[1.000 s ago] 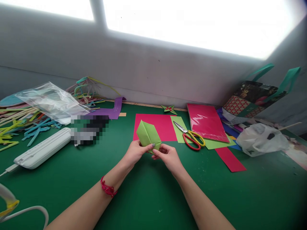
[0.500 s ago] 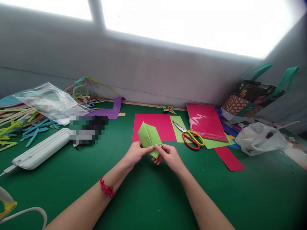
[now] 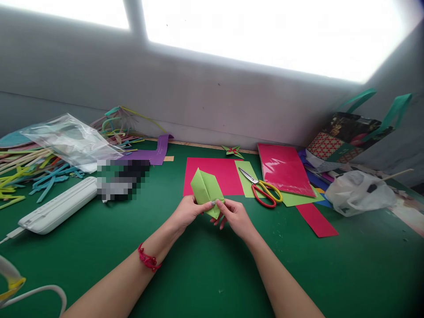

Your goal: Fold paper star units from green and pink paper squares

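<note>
Head: grn paper [image 3: 206, 187] – btwn L hand [image 3: 187, 213], R hand [image 3: 236, 215]

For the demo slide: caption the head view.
Left hand and right hand hold folded green paper over the table, scissors off to the right.

The scene is strongly lit from two openings [image 3: 265, 35] at the top, burned out to white, while the wall [image 3: 198, 97] beneath is left in grey shade. Glare is caught on the red packet [image 3: 288, 174] and the clear plastic bag [image 3: 74, 141]. The folded green paper [image 3: 206, 187] is rendered fairly sharply; the far right is softened and darkened toward the corners. One patch [image 3: 122, 180] at left is masked by coarse pixels.
</note>
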A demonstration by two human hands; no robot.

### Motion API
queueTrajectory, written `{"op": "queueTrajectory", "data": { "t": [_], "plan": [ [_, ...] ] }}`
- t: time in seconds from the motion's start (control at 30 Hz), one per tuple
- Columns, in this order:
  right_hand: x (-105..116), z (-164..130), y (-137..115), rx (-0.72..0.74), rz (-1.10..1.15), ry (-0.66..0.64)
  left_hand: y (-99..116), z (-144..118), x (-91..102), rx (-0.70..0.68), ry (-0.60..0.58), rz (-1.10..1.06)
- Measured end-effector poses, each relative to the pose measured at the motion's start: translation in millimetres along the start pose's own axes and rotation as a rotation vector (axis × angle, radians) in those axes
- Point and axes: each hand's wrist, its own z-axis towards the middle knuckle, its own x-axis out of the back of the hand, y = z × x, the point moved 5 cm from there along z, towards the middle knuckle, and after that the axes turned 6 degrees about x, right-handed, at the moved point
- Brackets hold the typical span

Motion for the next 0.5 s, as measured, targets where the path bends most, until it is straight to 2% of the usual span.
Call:
{"op": "queueTrajectory", "data": {
  "t": [0.07, 0.27, 0.37, 0.5],
  "plan": [
    [0, 0, 1, 0.015, -0.02, -0.014, 0, 0, -0.4, 0.004, -0.005, 0.003],
    [4, -1, 5, 0.071, -0.075, 0.124, 1, -1, -1.6, 0.006, 0.022, -0.016],
    [0, 0, 7, 0.024, 0.001, 0.066, 1, -1, -2.7, 0.013, -0.002, -0.017],
    [-7, 1, 9, -0.03, 0.084, -0.057, -1, 0, 1.2, -0.012, 0.032, 0.005]
  ]
}}
